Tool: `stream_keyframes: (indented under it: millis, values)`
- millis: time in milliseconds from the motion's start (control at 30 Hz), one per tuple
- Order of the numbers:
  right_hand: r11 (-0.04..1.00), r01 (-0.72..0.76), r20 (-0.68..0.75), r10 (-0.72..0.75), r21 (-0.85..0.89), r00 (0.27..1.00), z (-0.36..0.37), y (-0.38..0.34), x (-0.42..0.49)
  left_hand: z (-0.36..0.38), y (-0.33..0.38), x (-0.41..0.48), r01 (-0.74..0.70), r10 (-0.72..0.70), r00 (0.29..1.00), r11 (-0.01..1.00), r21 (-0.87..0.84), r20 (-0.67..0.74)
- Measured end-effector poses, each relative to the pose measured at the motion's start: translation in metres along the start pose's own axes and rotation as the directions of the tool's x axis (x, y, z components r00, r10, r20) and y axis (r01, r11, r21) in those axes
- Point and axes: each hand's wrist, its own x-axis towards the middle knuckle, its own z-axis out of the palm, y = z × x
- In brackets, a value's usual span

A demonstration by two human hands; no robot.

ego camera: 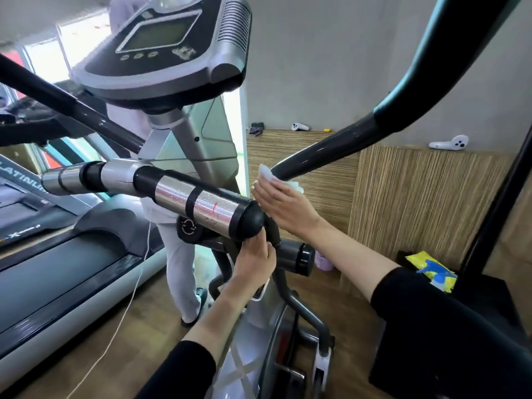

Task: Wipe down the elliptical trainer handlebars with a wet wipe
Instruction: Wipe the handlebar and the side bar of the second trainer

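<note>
White wipe on black swing handlebar

White wet wipe (266, 173) sits pressed on the lower end of the curved black handlebar (325, 149), right of the console mast. Right hand (283, 204) lies flat over it, fingers (260, 194) straight and pressed together; thumb hidden. Left hand (253, 259) is lower, fingers curled round a black tube (273, 236) just under the end cap of the chrome fixed grip (198, 203). Console (161, 38) above. Treadmill (57, 269) on the left. Person in white trousers (178, 254) stands behind the mast. Yellow-blue wipe packet (434, 269) lower right. Two white controllers (449, 144) on the wooden ledge (417, 168).
</note>
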Motion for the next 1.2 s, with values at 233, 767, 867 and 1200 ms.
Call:
stream_keyframes:
  millis: [233, 767, 867, 1200]
  values:
    - [0.99, 0.125, -0.036, -0.122, 0.068, 0.992, 0.009, -0.005, -0.005, 0.002, -0.017, -0.008, 0.016, -0.02, 0.999, 0.996, 0.082, 0.047]
    - [0.985, -0.012, -0.071, 0.024, 0.173, 0.997, 0.016, -0.035, -0.006, 0.027, -0.044, -0.004, 0.07, -0.108, 0.974, 0.98, 0.189, 0.198]
    - [0.931, -0.035, -0.007, 0.04, 0.364, 0.999, 0.016, -0.057, -0.019, 0.038, -0.059, -0.003, 0.02, -0.069, 0.979, 0.968, 0.252, 0.19]
    - [0.944, 0.01, -0.068, 0.013, 0.33, 0.998, 0.029, -0.075, -0.036, 0.039, -0.065, -0.002, -0.035, -0.059, 0.971, 0.923, 0.383, 0.231]
